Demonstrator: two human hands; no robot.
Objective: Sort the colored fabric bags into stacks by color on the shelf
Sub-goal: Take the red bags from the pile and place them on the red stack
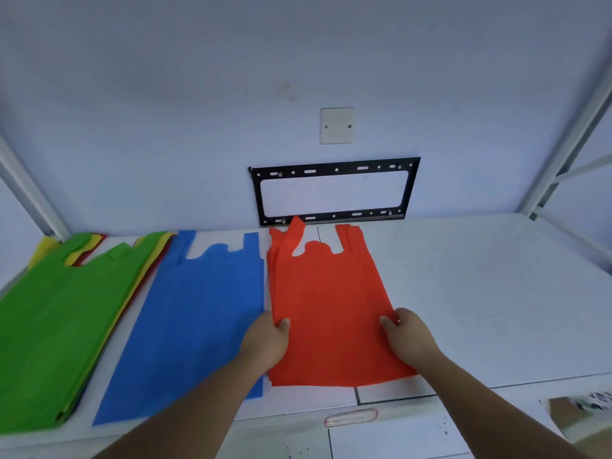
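A stack of red fabric bags [328, 303] lies flat in the middle of the white shelf [480, 293]. My left hand [268, 339] pinches its left edge, thumb on top. My right hand [405, 336] grips its right edge the same way. To the left lies a blue bag [202, 313], flat and touching the red stack's side. At the far left sits a mixed pile with a green bag [56, 326] on top; yellow and red edges show under it.
A black metal bracket [334, 190] and a white blank plate [337, 125] are fixed on the back wall. White shelf posts stand at both sides. The shelf's right half is bare white surface. A cardboard box corner [576, 419] shows low right.
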